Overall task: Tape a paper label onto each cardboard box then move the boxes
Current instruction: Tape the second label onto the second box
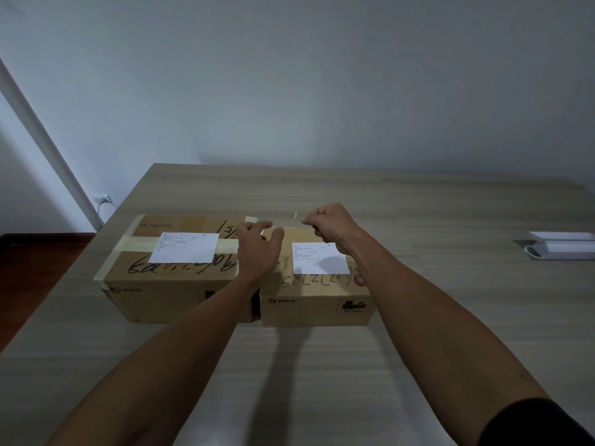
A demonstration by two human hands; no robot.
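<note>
Two cardboard boxes stand side by side on the wooden table (322, 381). The left box (167, 294) carries a white paper label (185, 252) on its top, across a pale tape band. The right box (315, 310) has its own white label (318, 262) lying on top. My left hand (257, 246) hovers over the gap between the boxes with fingers spread, thumb and forefinger reaching right. My right hand (331, 225) is fisted above the right box's far edge, pinching a clear strip of tape (297, 215) that sticks out to the left.
A white tape dispenser or tray (561, 245) sits at the table's right edge. A plain wall runs behind the table. A wall socket with a cable (103, 201) is at the left, above dark red floor.
</note>
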